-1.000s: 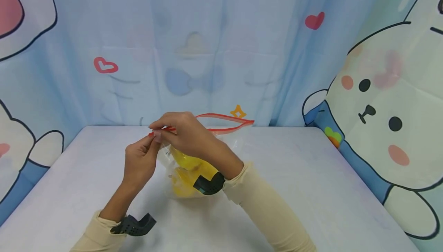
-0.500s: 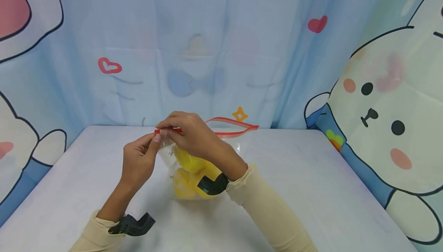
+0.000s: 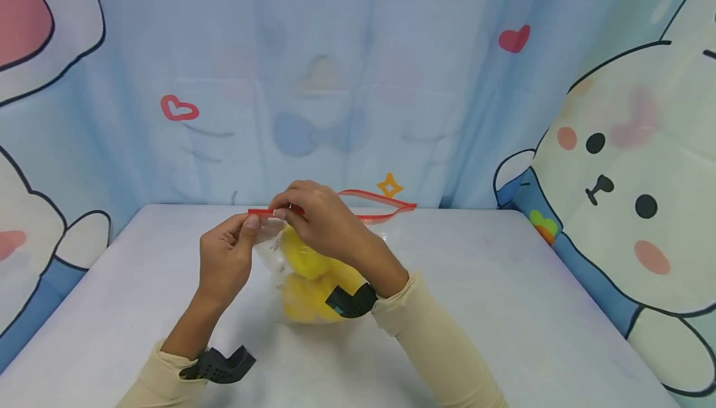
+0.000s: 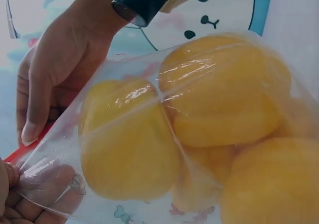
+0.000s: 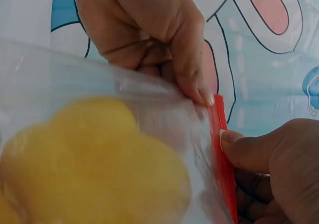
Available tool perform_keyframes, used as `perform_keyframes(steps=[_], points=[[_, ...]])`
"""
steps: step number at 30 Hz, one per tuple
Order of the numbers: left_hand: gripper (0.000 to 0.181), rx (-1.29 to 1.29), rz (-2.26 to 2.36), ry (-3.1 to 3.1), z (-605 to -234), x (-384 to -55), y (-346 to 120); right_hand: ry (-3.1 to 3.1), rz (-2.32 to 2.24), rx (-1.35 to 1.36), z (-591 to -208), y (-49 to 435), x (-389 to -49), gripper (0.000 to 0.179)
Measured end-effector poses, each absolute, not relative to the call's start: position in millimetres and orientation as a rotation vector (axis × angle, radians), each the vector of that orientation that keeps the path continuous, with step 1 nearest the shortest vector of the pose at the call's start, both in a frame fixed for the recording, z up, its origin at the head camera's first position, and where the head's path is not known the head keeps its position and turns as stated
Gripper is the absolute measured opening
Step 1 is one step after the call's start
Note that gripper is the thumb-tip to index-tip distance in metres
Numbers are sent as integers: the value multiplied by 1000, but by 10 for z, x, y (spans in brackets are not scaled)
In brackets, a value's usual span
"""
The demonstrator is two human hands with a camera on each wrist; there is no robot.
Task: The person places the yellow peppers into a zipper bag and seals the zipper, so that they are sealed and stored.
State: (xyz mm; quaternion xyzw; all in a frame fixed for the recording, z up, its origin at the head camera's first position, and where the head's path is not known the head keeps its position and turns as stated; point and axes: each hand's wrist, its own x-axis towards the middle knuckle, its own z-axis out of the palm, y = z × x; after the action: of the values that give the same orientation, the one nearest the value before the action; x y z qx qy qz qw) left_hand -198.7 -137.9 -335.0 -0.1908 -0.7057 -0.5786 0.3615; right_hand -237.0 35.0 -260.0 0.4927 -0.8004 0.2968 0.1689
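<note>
A clear zip bag [image 3: 270, 251] with a red zip strip [image 3: 376, 217] stands mid-table, holding several large, smooth, rounded yellow things [image 4: 130, 142] that look like fruit. My left hand [image 3: 226, 262] pinches the bag's top left corner just under the strip's end. Farther right along the same strip, my right hand [image 3: 320, 218] pinches the red zip between thumb and fingers. Left of the right hand, the strip's two sides lie together; to its right they stand apart as a gaping loop. In the right wrist view, the right thumb [image 5: 249, 149] presses against the red strip.
The white tabletop [image 3: 475, 308] spreads around the bag. Behind it hangs a blue curtain [image 3: 224, 35] with hearts and cartoon animals. Dark camera mounts [image 3: 218, 366] sit on both wrists, the right one overlapping the bag in the head view.
My right hand has slid right along the red zip, away from the left hand, and more of the pressed-together strip shows between them. The left hand keeps its pinch on the corner.
</note>
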Motion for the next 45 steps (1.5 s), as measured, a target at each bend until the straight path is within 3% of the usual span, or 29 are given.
perform_keyframes(steps=[25,45], points=[[28,-215,-1671,-1800,-3457,-2078,-1478,-2436,907,1291,-2664,1064,-2510,11],[31,-194,-1903,-1635,-3545,-2185,-1559,-2432,843,1122,-2730,1649,-2591,11]])
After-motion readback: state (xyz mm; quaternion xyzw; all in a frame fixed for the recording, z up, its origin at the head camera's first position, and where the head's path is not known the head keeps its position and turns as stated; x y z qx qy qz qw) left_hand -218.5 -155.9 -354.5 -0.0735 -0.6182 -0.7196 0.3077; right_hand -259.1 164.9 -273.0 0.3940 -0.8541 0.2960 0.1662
